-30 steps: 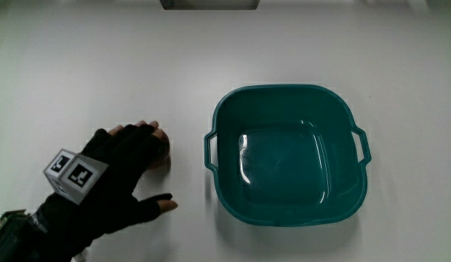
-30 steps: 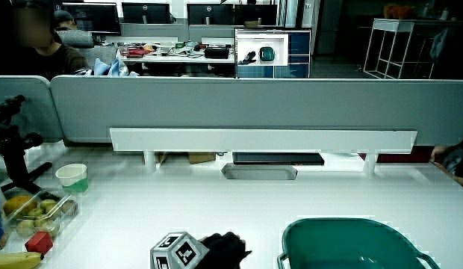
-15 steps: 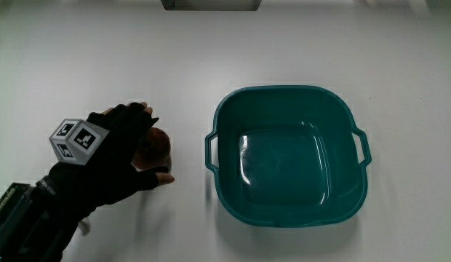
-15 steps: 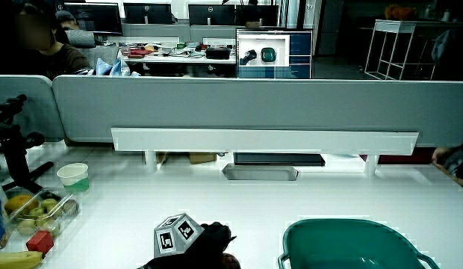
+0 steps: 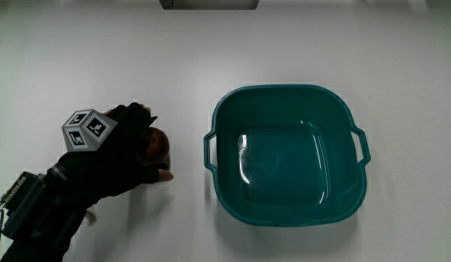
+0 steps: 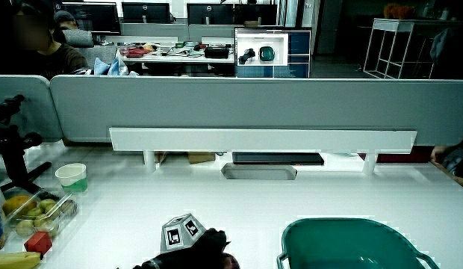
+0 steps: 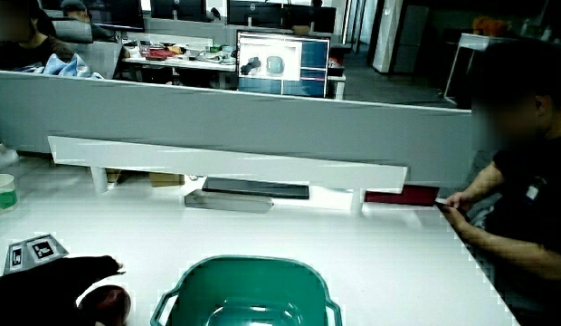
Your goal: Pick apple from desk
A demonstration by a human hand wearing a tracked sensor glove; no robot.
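From above, the main view shows the one gloved hand with fingers curled around the single dark red apple, which sits on the white tabletop just beside the one empty teal basin; most of the apple is hidden under the glove. Only a side view shows a green cup and a clear box of fruit near the tabletop's edge. In both side views the hand and basin are cut off, the apple only partly visible.
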